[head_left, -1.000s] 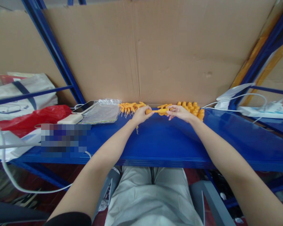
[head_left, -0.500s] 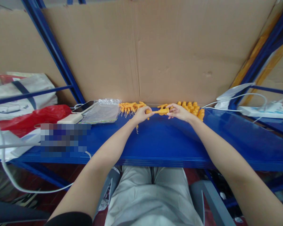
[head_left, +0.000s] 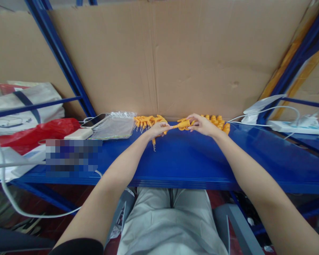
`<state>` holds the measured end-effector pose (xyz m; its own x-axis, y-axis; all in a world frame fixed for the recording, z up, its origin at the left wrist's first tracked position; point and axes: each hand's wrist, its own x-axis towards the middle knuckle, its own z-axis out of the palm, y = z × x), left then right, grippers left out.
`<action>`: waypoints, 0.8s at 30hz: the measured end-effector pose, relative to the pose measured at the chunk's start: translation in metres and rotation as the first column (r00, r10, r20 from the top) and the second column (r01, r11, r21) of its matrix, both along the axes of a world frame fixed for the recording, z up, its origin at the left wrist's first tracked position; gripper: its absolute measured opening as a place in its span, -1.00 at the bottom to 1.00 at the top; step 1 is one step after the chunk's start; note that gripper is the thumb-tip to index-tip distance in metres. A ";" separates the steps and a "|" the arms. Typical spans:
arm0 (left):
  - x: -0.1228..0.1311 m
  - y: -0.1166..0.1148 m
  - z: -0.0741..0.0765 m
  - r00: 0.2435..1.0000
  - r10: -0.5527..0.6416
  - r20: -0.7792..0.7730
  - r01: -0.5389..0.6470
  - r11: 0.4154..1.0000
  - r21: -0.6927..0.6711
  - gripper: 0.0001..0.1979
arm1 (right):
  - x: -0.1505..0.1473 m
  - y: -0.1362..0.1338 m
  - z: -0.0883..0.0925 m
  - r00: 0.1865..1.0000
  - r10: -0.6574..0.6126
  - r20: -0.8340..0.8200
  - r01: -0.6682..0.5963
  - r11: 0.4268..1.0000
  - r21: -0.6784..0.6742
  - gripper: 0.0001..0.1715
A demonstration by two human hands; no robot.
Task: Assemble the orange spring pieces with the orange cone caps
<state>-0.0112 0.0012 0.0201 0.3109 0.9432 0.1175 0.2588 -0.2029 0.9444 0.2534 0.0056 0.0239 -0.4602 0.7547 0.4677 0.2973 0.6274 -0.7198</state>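
Note:
Over the blue table, my left hand [head_left: 158, 129] is closed, pinching the narrow left end of an orange corkscrew piece [head_left: 184, 124]. My right hand [head_left: 200, 124] has its fingers curled around the wider right end of that same piece, which lies roughly level between the hands. Behind and left of my left hand, several orange corkscrew parts [head_left: 145, 120] with metal spirals lie in a row. One more spiral [head_left: 154, 146] points toward me just below my left hand. Several orange cap-like pieces [head_left: 220, 122] are grouped beside my right hand, partly hidden by it.
A clear plastic bag [head_left: 114, 127], a phone [head_left: 95, 120] and a white box [head_left: 79, 134] lie to the left, near a red plastic bag [head_left: 55, 129]. White cables and a power strip [head_left: 297, 126] are at the right. Cardboard [head_left: 191, 63] stands behind the table.
My right hand's fingers have shifted over the wide end of the corkscrew piece. My left hand has turned slightly and moved a little left along the narrow end.

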 end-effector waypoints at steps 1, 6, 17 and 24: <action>0.000 0.000 0.000 1.000 0.000 0.014 0.000 1.000 -0.014 -0.80 | 0.000 0.000 0.000 1.000 -0.008 0.014 0.007 1.000 0.011 -0.54; 0.000 -0.002 0.003 0.998 -0.004 0.059 0.007 0.999 -0.052 -0.77 | -0.002 -0.004 0.005 0.996 -0.048 0.078 0.039 0.993 0.114 -0.58; -0.003 -0.004 0.007 1.000 0.014 -0.024 -0.014 1.000 -0.002 -0.77 | 0.000 -0.008 0.013 0.984 -0.118 0.134 0.081 0.965 0.249 -0.57; 0.001 0.001 0.003 0.997 0.017 -0.071 0.002 0.965 0.262 -0.63 | 0.002 0.003 -0.002 0.998 0.027 0.048 -0.024 0.998 -0.064 -0.56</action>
<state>-0.0105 0.0023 0.0233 0.3202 0.8851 0.3377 0.3267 -0.4378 0.8376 0.2550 0.0083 0.0215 -0.5009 0.7696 0.3961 0.3175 0.5891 -0.7431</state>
